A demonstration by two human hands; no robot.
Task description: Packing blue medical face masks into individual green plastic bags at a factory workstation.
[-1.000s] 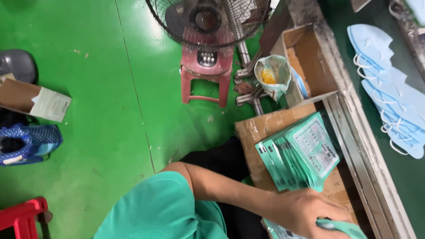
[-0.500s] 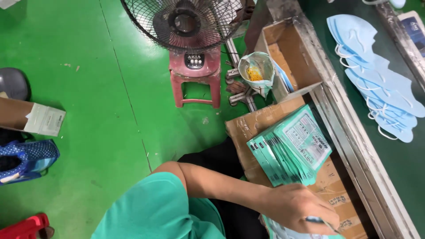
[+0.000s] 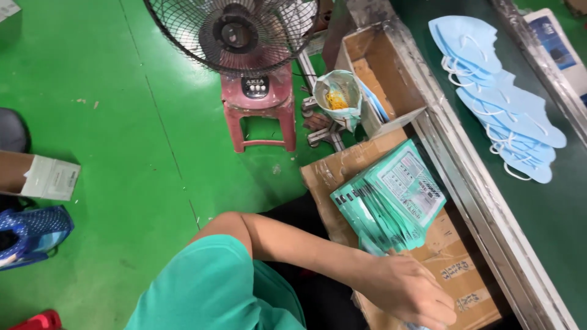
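Observation:
My left hand (image 3: 406,292) lies palm down at the bottom edge of the view, with its fingers curled over something pale that the frame cuts off. It touches the near end of a fanned stack of teal printed packets (image 3: 391,198). The stack lies on a flattened brown cardboard box (image 3: 452,275) beside a metal-edged bench. My bare left forearm and teal sleeve (image 3: 214,287) reach in from the lower left. My right hand is out of view.
Several pale blue face masks (image 3: 501,104) lie overlapping on the dark green bench top. An open cardboard box (image 3: 379,67), a small bag of yellow bits (image 3: 337,98), a fan (image 3: 235,33) on a red stool (image 3: 260,110), and a blue bag (image 3: 30,235) stand around on the green floor.
The view has swung slightly, so the fan and masks sit lower in the picture. The teal packet seen under my left hand a second ago is now mostly past the bottom edge.

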